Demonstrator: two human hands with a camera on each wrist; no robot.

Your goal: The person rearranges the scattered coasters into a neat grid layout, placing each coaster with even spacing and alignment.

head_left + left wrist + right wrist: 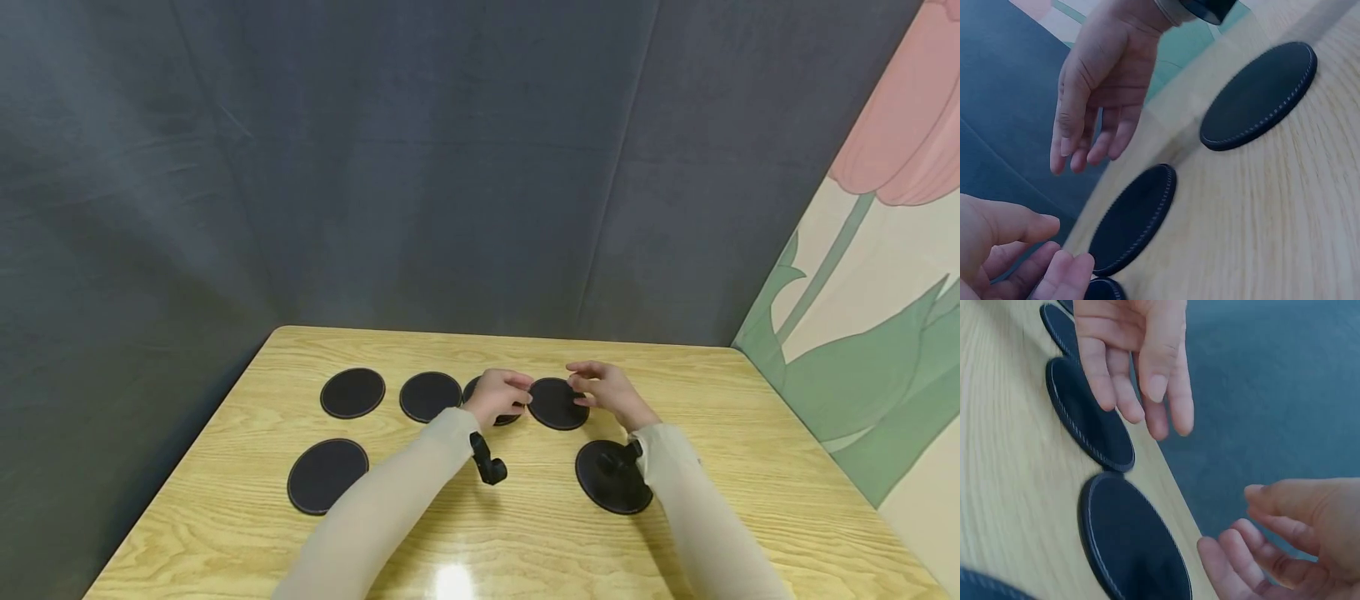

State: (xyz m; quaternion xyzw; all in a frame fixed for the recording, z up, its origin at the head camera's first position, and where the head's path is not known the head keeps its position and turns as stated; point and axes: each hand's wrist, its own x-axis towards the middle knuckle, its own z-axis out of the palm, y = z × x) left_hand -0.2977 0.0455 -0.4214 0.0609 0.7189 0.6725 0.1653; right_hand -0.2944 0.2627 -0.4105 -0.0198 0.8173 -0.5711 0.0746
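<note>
My left hand (498,395) hovers above a round black coaster (471,390) in the back row and hides part of it. Its fingers are loosely bent with nothing between them, as the left wrist view confirms. Opposite it, my right hand (606,390) hangs over the right edge of another black coaster (553,403), fingers relaxed and holding nothing. That coaster (1138,544) has a pale stitched rim in the right wrist view and lies against its neighbour (1088,412). Below my right wrist lies one more coaster (600,479), partly covered by the black wrist strap and camera.
Further left on the wooden table (517,533) lie a back-row coaster (431,397), a corner coaster (353,392) and a front one (327,476). A dark curtain (450,167) hangs behind the table. To the right stands a wall with a painted tulip (892,142).
</note>
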